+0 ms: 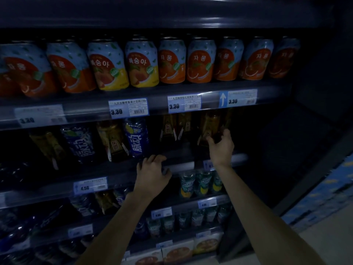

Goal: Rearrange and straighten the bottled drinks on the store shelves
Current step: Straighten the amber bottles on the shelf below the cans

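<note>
right hand (221,145) gripping amber bottle (211,129); left hand (152,174) curled on shelf edge (181,165)

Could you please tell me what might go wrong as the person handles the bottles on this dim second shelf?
1. The right hand grips an amber bottle at the shelf's front; pulling it could let it slip over the shelf edge.
2. Nearby, the leaning dark bottle beside the blue bottle may topple if bumped.
3. The left hand rests on the edge, close enough to knock them.

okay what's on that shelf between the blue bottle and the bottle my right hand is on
In the head view, two dark amber bottles stand between the blue bottle and the amber bottle under your right hand.
</note>
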`<act>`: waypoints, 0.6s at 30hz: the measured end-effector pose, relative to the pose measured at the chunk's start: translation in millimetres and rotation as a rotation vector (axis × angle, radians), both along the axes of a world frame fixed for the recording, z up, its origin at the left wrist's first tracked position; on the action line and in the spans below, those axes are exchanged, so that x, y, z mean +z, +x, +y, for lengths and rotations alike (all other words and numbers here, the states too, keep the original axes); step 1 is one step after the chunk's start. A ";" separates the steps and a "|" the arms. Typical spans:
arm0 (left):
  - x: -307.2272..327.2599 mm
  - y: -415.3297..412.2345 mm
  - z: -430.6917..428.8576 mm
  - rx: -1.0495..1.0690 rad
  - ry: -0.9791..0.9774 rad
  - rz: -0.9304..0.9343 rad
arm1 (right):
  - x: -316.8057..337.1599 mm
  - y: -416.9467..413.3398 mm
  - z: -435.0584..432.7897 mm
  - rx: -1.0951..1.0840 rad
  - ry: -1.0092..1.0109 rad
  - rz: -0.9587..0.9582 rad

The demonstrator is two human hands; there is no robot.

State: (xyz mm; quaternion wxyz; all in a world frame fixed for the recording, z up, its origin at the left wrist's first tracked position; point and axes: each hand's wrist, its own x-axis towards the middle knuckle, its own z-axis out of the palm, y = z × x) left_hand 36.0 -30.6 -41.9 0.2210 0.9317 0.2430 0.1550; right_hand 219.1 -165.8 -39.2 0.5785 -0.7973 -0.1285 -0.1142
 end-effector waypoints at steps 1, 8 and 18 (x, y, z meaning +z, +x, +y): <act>-0.6 1.2 -1.0 -0.005 -0.005 0.000 | -0.3 1.8 -0.3 -0.015 -0.027 -0.025; -4.6 6.3 -3.5 0.009 0.027 0.004 | -10.7 -7.6 16.0 -0.114 -0.062 -0.034; -7.8 10.6 -6.7 0.042 0.065 -0.009 | 4.1 19.7 31.1 -0.086 -0.097 0.040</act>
